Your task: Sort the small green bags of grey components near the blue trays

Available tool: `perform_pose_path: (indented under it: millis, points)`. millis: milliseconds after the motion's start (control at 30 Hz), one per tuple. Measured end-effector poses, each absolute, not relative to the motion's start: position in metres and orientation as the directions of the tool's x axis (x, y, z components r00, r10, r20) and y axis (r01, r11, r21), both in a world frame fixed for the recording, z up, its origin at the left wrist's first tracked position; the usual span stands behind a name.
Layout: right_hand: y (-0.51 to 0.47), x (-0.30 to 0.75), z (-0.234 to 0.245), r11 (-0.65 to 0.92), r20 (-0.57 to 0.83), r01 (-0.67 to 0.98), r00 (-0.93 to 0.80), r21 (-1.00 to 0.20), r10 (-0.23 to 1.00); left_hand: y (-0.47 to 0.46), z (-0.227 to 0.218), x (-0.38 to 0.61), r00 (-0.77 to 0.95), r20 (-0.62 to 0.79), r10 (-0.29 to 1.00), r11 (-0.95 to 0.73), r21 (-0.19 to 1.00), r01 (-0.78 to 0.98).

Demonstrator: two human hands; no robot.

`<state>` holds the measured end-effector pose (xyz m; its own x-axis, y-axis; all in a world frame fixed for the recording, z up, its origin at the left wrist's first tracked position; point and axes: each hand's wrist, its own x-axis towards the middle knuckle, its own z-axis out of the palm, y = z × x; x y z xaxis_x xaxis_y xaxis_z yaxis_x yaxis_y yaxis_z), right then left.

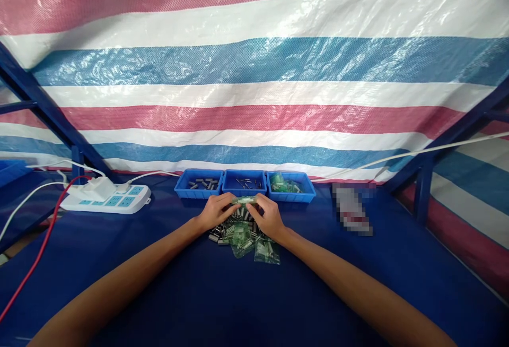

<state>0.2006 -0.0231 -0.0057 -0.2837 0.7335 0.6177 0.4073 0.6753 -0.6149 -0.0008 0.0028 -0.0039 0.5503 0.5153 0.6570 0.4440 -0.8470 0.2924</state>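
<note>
Left hand [217, 211] and right hand [267, 216] close together, fingers curled, each pinching one end of a green bag [243, 200], probably to steady it between them. Bag raised just above a heap [238, 235] of similar bags and loose metal pieces, all gathered directly in front of the body, within easy reach of both hands. Just beyond the heap, three blue trays in a tight row, seemingly to keep each kind apart: short dark pieces in the left tray [198, 194], thin pins in the middle tray [243, 192], green bags in the right tray [292, 197]. Off to the left, a power strip [105, 198], well clear of the work. Off to the right, a blurred packet [352, 211], also set aside on the blue cloth [199, 294].
</note>
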Motion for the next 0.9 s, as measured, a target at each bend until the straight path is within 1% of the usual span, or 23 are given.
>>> perform_pose_path:
  millis: [233,533,667,900]
  points:
    - [-0.0225,0.2006,-0.0072,0.681,0.623,0.42,-0.289,-0.599,0.727,0.0022,-0.0024,-0.0014,0.568,0.625,0.536,-0.841,0.339,0.421]
    - [-0.0211,0.2006,-0.0099,0.677,0.607,0.422,-0.307,-0.604,0.733,0.0051,-0.0084,-0.0027,0.586,0.625,0.516,-0.854,0.323,0.408]
    - [-0.0217,0.201,-0.01,0.668,0.595,0.422,-0.309,-0.613,0.742,0.0058,-0.0088,-0.0039,0.587,0.626,0.513,-0.854,0.305,0.421]
    - [-0.0227,0.2016,-0.0114,0.679,0.605,0.433,-0.318,-0.593,0.73,0.0069,-0.0109,-0.0042,0.56,0.645,0.52,-0.843,0.282,0.458]
